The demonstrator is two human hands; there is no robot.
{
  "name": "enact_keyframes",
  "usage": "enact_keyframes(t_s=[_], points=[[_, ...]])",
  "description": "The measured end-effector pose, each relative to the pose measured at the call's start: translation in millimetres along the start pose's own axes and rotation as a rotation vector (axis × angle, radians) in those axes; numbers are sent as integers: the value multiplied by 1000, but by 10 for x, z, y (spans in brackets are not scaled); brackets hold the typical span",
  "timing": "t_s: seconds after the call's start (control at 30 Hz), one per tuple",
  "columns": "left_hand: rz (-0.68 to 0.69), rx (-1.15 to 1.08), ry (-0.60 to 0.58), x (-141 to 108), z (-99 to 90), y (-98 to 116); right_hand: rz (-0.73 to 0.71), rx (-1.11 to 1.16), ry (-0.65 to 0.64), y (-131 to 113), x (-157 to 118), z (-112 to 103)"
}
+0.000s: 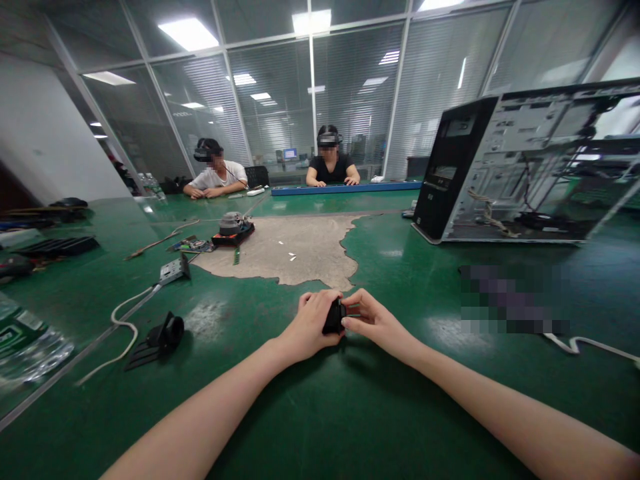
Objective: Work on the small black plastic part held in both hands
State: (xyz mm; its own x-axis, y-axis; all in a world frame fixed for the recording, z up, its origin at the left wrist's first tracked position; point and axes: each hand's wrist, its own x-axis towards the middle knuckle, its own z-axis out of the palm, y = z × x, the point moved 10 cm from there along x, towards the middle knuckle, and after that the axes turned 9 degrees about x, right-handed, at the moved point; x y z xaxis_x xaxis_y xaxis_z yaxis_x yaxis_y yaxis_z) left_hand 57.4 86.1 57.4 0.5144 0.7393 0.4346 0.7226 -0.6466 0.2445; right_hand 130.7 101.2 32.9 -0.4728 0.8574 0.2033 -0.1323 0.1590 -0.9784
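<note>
Green table (350, 427): an open computer case (505, 173) stood at right, a clear plastic bottle (30, 340) at left.

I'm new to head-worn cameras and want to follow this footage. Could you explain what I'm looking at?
No machine is at work here. The camera sits on a person's head, looking forward and down, so the bare arms reaching in are that person's own.

The left hand is wrapped around a small black block, while the right hand touches its right side with the fingertips.

Below is a green table. To the left lie a black plastic piece and part of a clear bottle; to the right stands an open computer case. Farther off is a pale, ragged patch. Across the table sit a person in white and a person in black.
</note>
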Motion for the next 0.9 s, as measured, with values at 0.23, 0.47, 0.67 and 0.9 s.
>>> enact_keyframes(t_s=[0.23, 0.47, 0.67, 0.9], points=[[-6, 1, 2, 0, 0, 1, 8, -30, 33, 25, 32, -22], [1, 1, -3, -1, 4, 5, -21, -10, -31, 2, 1, 21], [-3, 4, 4, 3, 10, 3, -20, 6, 0, -14, -8, 7], [-1, -1, 0, 5, 22, -7, -62, -80, -4, -31, -7, 13]])
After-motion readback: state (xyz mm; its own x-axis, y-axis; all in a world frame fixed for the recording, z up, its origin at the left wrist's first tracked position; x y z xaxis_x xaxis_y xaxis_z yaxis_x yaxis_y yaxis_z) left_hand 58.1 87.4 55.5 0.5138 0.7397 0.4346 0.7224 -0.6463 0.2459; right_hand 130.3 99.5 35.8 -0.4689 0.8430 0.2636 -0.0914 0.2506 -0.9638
